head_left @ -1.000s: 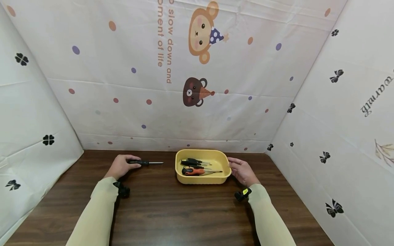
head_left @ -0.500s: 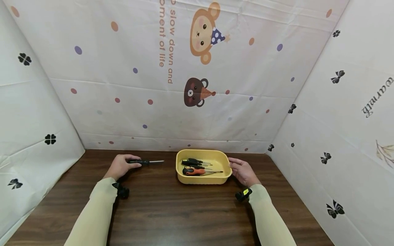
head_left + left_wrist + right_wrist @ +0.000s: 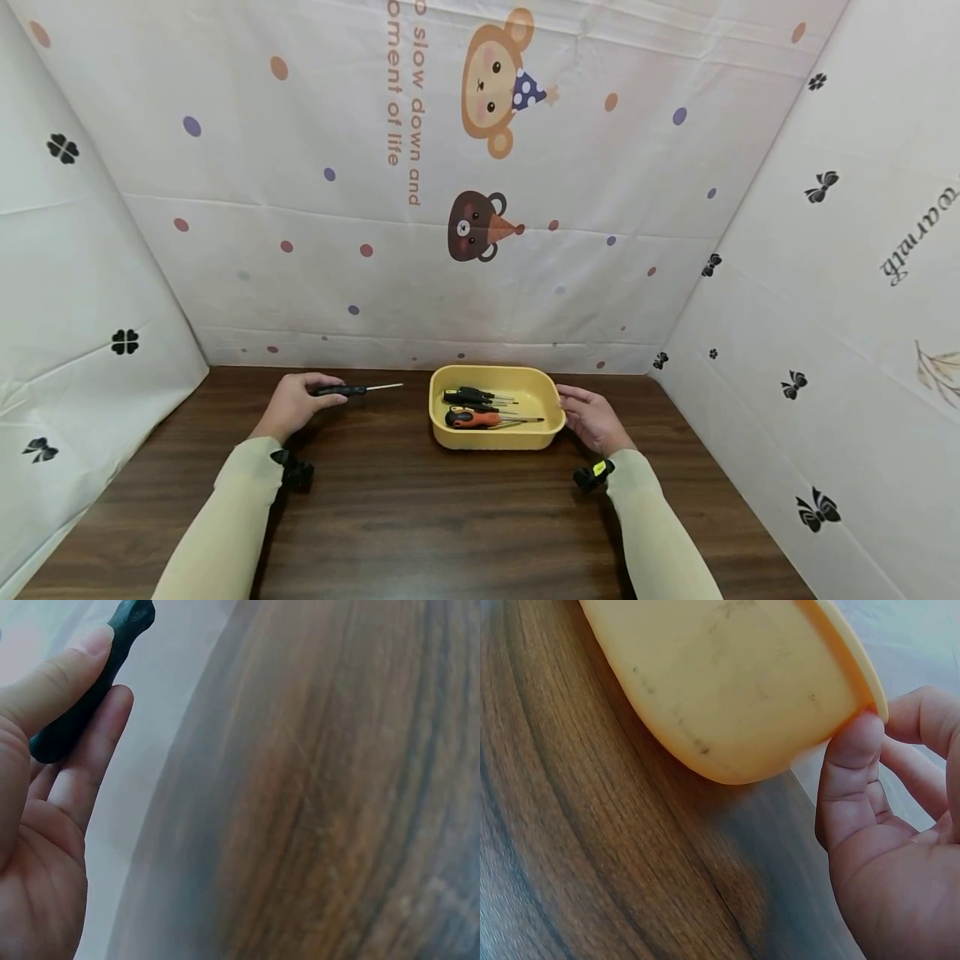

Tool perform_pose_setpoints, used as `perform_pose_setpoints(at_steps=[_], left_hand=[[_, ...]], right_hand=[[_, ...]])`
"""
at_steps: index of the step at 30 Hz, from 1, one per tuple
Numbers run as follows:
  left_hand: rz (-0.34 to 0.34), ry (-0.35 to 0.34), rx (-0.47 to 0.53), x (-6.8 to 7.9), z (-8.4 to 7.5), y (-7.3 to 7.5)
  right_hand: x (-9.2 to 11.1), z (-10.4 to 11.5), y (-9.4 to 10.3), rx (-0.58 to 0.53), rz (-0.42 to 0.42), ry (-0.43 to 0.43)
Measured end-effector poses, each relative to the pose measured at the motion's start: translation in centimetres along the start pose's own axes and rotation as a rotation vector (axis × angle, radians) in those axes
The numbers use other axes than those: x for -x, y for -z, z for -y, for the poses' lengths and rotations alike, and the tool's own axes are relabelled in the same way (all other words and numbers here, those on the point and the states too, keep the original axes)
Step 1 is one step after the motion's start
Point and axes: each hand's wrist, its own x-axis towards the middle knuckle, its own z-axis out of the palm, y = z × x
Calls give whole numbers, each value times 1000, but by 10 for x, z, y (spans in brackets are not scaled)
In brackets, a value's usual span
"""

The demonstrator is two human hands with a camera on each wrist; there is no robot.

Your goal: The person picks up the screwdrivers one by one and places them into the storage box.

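In the head view my left hand (image 3: 291,407) holds a screwdriver (image 3: 341,390) by its black handle, thumb on one side and fingers on the other. Its bare metal shaft points right, tip slightly raised. The left wrist view shows the dark handle (image 3: 90,697) between thumb and fingers. A yellow plastic basket (image 3: 495,439) stands at the back middle of the table. My right hand (image 3: 592,418) pinches its right rim between thumb and forefinger, as the right wrist view shows. Inside lie an orange-and-black screwdriver (image 3: 472,418) and several black-handled screwdrivers (image 3: 465,396), shafts toward the right.
The dark wooden table (image 3: 435,517) meets a white patterned cloth wall (image 3: 315,283) just behind the basket. More cloth hangs at the left (image 3: 67,275) and right (image 3: 757,325) sides. A black wrist camera (image 3: 592,475) sits on the right wrist.
The screwdriver in my left hand has tilted, its tip rising a little. My right hand and the basket stay where they were; the head view shifts slightly.
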Motion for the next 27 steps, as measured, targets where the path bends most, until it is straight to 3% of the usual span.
perform_pose_setpoints(at_steps=[13, 27], left_hand=[[-53, -32, -46, 6, -21, 4], [-72, -85, 6, 12, -46, 3]], right_hand=[[-2, 0, 1, -11, 0, -5], [-3, -3, 3, 15, -1, 0]])
